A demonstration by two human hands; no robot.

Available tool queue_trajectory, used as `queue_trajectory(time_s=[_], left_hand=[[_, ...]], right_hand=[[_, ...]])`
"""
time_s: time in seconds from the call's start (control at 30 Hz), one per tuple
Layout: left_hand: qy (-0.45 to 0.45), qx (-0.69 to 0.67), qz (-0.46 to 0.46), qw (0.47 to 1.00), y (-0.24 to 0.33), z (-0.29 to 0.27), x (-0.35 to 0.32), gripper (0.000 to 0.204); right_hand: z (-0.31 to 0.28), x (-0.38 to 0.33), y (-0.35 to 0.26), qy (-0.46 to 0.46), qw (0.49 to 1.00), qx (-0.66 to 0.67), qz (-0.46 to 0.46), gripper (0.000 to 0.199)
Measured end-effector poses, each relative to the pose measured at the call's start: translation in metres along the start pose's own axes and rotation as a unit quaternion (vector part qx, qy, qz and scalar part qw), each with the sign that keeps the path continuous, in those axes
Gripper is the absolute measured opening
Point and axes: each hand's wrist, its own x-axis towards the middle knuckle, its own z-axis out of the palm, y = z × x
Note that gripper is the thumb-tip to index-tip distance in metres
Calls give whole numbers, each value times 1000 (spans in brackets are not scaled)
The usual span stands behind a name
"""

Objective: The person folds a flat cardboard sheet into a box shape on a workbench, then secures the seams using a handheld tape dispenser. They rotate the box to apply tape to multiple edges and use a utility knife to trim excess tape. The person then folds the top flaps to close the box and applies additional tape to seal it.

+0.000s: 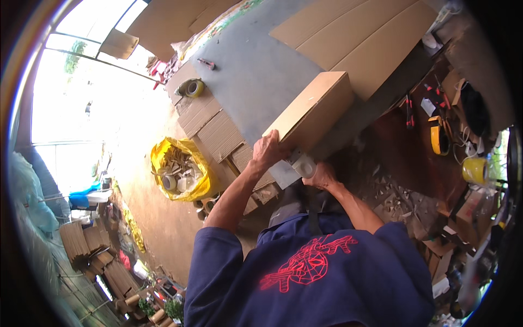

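Note:
A long, narrow cardboard box (324,117) lies across the grey tabletop (256,71), slanting up to the right. My left hand (266,148) grips its near left corner, fingers over the edge. Just below that end, my right hand (322,175) is closed around a tape dispenser (297,158) with a pale roll in it. The dispenser is close against the box's near end; whether tape runs between them I cannot make out. My right fingers are partly hidden behind the roll.
Large flat cardboard sheets (365,35) cover the table's far right. A tape roll (192,88) and a small dark red tool (206,64) lie on the left. A yellow sack (204,185) of scraps stands on the floor. Pliers (409,111) lie at the right.

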Motion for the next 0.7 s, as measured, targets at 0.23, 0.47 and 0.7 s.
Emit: queue_trajectory(time_s=[0.23,0.47,0.7], left_hand=[[6,-6,36,999,-10,1,6,69],[64,-15,47,997,-19,21,10,64],[111,-34,55,992,-22,39,10,64]], right_hand=[[-13,4,-15,-89,993,0,78,58],[-34,11,-75,-91,963,-170,190,61],[-54,25,-139,-141,928,-200,280,65]])
